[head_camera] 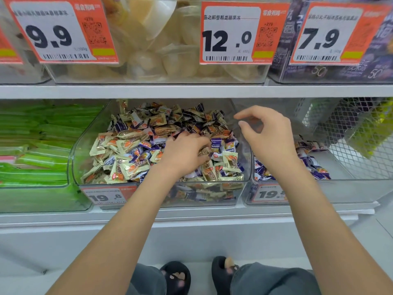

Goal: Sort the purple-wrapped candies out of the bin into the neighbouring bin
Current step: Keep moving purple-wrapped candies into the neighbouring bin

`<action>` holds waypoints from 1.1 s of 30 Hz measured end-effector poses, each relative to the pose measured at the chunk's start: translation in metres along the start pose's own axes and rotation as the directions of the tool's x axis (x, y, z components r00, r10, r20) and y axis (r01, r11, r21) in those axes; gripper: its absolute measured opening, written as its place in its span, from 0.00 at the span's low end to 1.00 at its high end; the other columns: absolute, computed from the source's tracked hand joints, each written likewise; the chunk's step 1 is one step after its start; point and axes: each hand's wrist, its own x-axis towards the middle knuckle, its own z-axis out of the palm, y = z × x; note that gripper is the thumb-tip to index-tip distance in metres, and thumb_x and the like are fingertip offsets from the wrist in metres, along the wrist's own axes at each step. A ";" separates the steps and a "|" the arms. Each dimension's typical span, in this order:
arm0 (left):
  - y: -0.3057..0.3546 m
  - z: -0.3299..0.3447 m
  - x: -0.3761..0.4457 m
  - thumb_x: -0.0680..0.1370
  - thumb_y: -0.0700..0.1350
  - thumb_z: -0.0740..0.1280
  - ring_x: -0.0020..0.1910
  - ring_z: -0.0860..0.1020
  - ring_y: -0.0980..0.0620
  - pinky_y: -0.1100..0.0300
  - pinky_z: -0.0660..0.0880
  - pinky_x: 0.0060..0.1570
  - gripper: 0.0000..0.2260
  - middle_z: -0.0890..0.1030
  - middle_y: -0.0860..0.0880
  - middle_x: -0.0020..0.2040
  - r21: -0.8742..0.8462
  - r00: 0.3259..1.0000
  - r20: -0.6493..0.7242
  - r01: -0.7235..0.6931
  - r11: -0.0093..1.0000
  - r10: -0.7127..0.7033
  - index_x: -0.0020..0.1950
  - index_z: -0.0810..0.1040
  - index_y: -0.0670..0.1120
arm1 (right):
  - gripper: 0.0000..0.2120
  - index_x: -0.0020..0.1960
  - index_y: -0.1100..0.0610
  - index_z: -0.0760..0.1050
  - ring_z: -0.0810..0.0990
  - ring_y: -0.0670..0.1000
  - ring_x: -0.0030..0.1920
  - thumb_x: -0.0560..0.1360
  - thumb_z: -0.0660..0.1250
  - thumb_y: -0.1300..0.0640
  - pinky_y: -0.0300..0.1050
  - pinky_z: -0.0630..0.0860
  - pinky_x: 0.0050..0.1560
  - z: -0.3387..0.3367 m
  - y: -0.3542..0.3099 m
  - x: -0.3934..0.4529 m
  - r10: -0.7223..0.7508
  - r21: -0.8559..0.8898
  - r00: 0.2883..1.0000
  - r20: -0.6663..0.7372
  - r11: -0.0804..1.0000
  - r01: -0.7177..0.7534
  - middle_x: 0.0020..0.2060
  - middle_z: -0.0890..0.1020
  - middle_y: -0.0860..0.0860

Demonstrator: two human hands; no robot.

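While my two dark slippers [176, 277] and grey trouser legs [276, 279] fill the bottom edge of the frame, both bare forearms reach up from there to the lower shelf. My left hand [184, 153] lies palm down at centre frame in the clear plastic bin [74, 158] heaped with gold-wrapped and purple-wrapped candies [215, 143]; its fingers are curled into the pile, though I cannot tell whether they grip a piece. My right hand [266, 133] hovers to the right of centre, over the wall between this bin and the neighbouring clear bin [350, 184], fingers loosely curled, thumb and forefinger close together with nothing visible between them. In that right-hand bin a low scatter of purple-wrapped pieces [312, 167] lies along its left side. Orange price tags reading 19.8 [106, 196] sit on the fronts of both bins. At the left of the frame a bin of green-wrapped sticks [38, 145] stands just beside the mixed bin; at the far right a white mesh basket [361, 128] holds yellow-green packs. On the upper shelf, across the top of the frame, clear bins of pale jelly cups [159, 39] carry orange tags marked 9.9 [55, 30], 12.0 [234, 33] and 7.9 [331, 33].
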 end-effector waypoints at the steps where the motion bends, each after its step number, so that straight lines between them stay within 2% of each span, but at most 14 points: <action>1: -0.006 -0.002 0.000 0.77 0.56 0.64 0.60 0.71 0.45 0.46 0.65 0.58 0.14 0.76 0.52 0.58 -0.025 1.000 -0.010 0.006 1.000 -0.006 0.61 0.73 0.55 | 0.10 0.48 0.50 0.81 0.75 0.42 0.41 0.74 0.67 0.64 0.29 0.69 0.44 0.000 -0.002 0.000 -0.017 0.039 0.999 0.043 0.999 0.015 0.41 0.82 0.45; 3: -0.016 -0.006 -0.002 0.77 0.55 0.64 0.59 0.73 0.46 0.47 0.65 0.58 0.14 0.77 0.53 0.57 -0.060 0.999 -0.037 0.024 0.998 -0.026 0.61 0.74 0.54 | 0.11 0.49 0.50 0.81 0.76 0.44 0.39 0.74 0.67 0.65 0.28 0.71 0.42 0.002 -0.003 0.001 -0.035 0.066 0.988 0.151 0.997 0.026 0.40 0.82 0.46; 4: -0.019 -0.008 -0.003 0.77 0.55 0.64 0.60 0.72 0.46 0.47 0.64 0.58 0.14 0.76 0.53 0.59 -0.074 0.998 -0.045 0.035 0.997 -0.039 0.61 0.74 0.54 | 0.12 0.52 0.50 0.81 0.76 0.44 0.38 0.74 0.68 0.64 0.31 0.73 0.45 0.004 -0.003 0.003 -0.034 0.027 0.976 0.213 0.999 0.029 0.41 0.82 0.47; 8: -0.026 -0.013 -0.005 0.77 0.53 0.64 0.62 0.70 0.46 0.47 0.64 0.59 0.14 0.75 0.51 0.62 -0.054 0.996 -0.072 0.042 0.998 -0.046 0.61 0.74 0.52 | 0.16 0.63 0.51 0.75 0.77 0.50 0.50 0.76 0.67 0.58 0.45 0.74 0.55 0.023 -0.006 0.002 -0.009 -0.243 0.900 0.437 0.962 0.127 0.56 0.79 0.52; 10: -0.029 -0.017 -0.007 0.77 0.53 0.64 0.59 0.73 0.45 0.48 0.63 0.59 0.14 0.78 0.50 0.59 -0.069 0.994 -0.084 0.063 0.996 -0.069 0.61 0.75 0.51 | 0.22 0.67 0.51 0.70 0.76 0.54 0.57 0.75 0.69 0.54 0.49 0.74 0.57 0.034 -0.008 0.000 0.008 -0.262 0.866 0.500 0.955 0.142 0.61 0.76 0.54; 12: -0.034 -0.023 -0.010 0.77 0.52 0.64 0.50 0.77 0.46 0.49 0.63 0.59 0.13 0.81 0.50 0.50 -0.136 0.994 -0.050 0.092 0.986 -0.100 0.60 0.74 0.52 | 0.29 0.71 0.50 0.65 0.74 0.56 0.62 0.73 0.71 0.51 0.51 0.74 0.58 0.045 -0.006 -0.001 0.007 -0.246 0.841 0.541 0.958 0.150 0.64 0.73 0.55; 13: -0.036 -0.026 -0.012 0.77 0.52 0.64 0.43 0.78 0.47 0.52 0.65 0.55 0.12 0.81 0.50 0.44 -0.185 0.994 -0.023 0.097 0.978 -0.103 0.59 0.74 0.53 | 0.32 0.72 0.48 0.62 0.72 0.55 0.63 0.73 0.71 0.49 0.50 0.73 0.59 0.050 -0.004 0.000 0.006 -0.206 0.832 0.555 0.970 0.130 0.66 0.72 0.54; 16: -0.038 -0.029 -0.017 0.76 0.48 0.66 0.26 0.72 0.52 0.58 0.68 0.32 0.07 0.76 0.51 0.33 -0.317 0.998 0.022 0.060 0.947 -0.056 0.53 0.72 0.53 | 0.36 0.74 0.46 0.59 0.71 0.52 0.64 0.72 0.72 0.46 0.40 0.69 0.55 0.064 -0.001 0.003 0.010 0.003 0.804 0.594 1.000 -0.014 0.67 0.71 0.49; 19: -0.037 -0.032 -0.019 0.75 0.46 0.67 0.23 0.69 0.54 0.56 0.69 0.27 0.07 0.75 0.51 0.34 -0.372 0.999 0.037 0.038 0.927 -0.026 0.49 0.72 0.54 | 0.23 0.66 0.45 0.69 0.74 0.46 0.58 0.73 0.71 0.52 0.38 0.69 0.52 0.072 -0.002 0.004 -0.048 0.162 0.817 0.574 0.985 -0.056 0.60 0.75 0.44; 21: -0.037 -0.033 -0.019 0.74 0.45 0.68 0.25 0.70 0.52 0.54 0.70 0.27 0.07 0.77 0.51 0.37 -0.427 0.998 0.047 0.053 0.903 -0.036 0.48 0.73 0.54 | 0.16 0.60 0.47 0.74 0.75 0.45 0.52 0.73 0.71 0.53 0.40 0.70 0.51 0.075 -0.001 0.005 -0.051 0.183 0.831 0.554 0.981 -0.062 0.54 0.77 0.43; 23: -0.037 -0.034 -0.019 0.73 0.43 0.69 0.25 0.70 0.51 0.55 0.71 0.27 0.08 0.79 0.51 0.43 -0.482 0.997 0.052 0.067 0.874 -0.048 0.49 0.75 0.53 | 0.12 0.56 0.49 0.76 0.77 0.45 0.45 0.74 0.70 0.54 0.37 0.74 0.44 0.075 0.000 0.007 -0.020 0.201 0.850 0.526 0.974 -0.101 0.49 0.79 0.45; 26: -0.036 -0.036 -0.020 0.73 0.39 0.69 0.23 0.71 0.58 0.63 0.71 0.25 0.12 0.78 0.53 0.48 -0.546 0.997 0.039 0.071 0.835 -0.059 0.53 0.77 0.52 | 0.06 0.54 0.55 0.75 0.84 0.51 0.40 0.77 0.66 0.59 0.44 0.81 0.39 0.069 0.000 0.009 0.112 0.317 0.851 0.513 0.897 -0.309 0.43 0.82 0.53; 30: -0.034 -0.039 -0.022 0.73 0.38 0.68 0.22 0.74 0.62 0.68 0.70 0.23 0.14 0.76 0.54 0.49 -0.574 0.995 0.058 0.104 0.812 -0.086 0.56 0.78 0.51 | 0.07 0.46 0.50 0.74 0.84 0.51 0.40 0.78 0.64 0.62 0.44 0.82 0.41 0.062 0.001 0.010 0.197 0.407 0.857 0.476 0.815 -0.413 0.42 0.81 0.52; 33: -0.033 -0.039 -0.023 0.73 0.37 0.68 0.21 0.71 0.62 0.68 0.68 0.22 0.13 0.77 0.56 0.47 -0.585 0.993 0.040 0.113 0.803 -0.111 0.55 0.79 0.50 | 0.09 0.44 0.51 0.74 0.84 0.49 0.39 0.77 0.63 0.64 0.41 0.82 0.40 0.056 -0.006 0.013 0.236 0.498 0.873 0.427 0.744 -0.445 0.43 0.80 0.53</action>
